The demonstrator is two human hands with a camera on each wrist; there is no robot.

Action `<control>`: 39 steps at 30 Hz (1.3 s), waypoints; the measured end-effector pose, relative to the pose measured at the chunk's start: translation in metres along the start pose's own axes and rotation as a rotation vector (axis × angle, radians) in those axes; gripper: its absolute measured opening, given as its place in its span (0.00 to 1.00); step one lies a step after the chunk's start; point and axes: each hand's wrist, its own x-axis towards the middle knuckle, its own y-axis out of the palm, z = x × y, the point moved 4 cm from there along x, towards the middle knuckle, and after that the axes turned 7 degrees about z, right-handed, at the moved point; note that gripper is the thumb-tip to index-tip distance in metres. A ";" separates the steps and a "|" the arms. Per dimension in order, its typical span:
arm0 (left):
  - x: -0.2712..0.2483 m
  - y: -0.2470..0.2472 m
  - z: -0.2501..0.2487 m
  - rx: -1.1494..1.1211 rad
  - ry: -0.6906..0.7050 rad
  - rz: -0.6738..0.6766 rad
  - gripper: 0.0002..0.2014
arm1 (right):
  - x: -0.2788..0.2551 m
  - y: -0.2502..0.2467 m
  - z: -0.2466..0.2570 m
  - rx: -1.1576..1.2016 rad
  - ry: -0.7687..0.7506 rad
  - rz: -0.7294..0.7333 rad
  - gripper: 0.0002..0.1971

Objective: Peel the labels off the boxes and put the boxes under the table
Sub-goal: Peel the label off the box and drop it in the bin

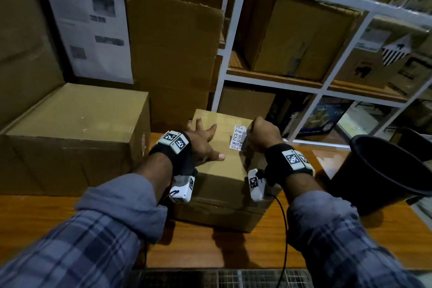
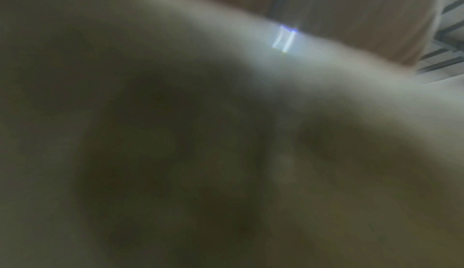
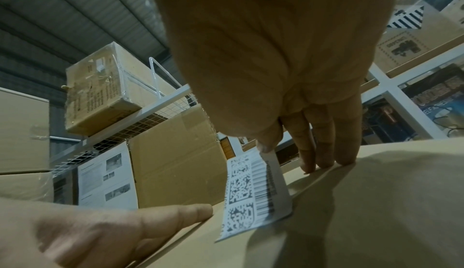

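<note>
At frame centre, the small box is pinned to the table by the flat, spread left hand, while the label is pinched by the right hand. If pulled sharply, the label could be torn and scraps left stuck.

A wooden table with an orange-brown top carries two cardboard boxes: a small box near its middle and a larger box at its left end, the two standing just beside each other. A black bucket seems to sit tilted at the right end
</note>
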 end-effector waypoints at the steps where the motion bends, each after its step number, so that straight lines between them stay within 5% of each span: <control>1: 0.000 0.000 0.000 0.000 0.000 0.000 0.59 | 0.000 0.000 0.000 0.008 -0.001 -0.002 0.12; 12: 0.000 -0.001 -0.001 0.012 -0.012 0.021 0.60 | -0.008 -0.003 -0.006 0.235 -0.039 -0.087 0.12; 23: -0.002 -0.001 -0.001 0.027 -0.019 0.014 0.59 | -0.001 -0.003 -0.011 0.291 -0.031 -0.124 0.04; 39: 0.001 0.000 0.000 0.034 -0.014 0.007 0.60 | 0.003 0.001 -0.021 0.303 0.021 -0.110 0.05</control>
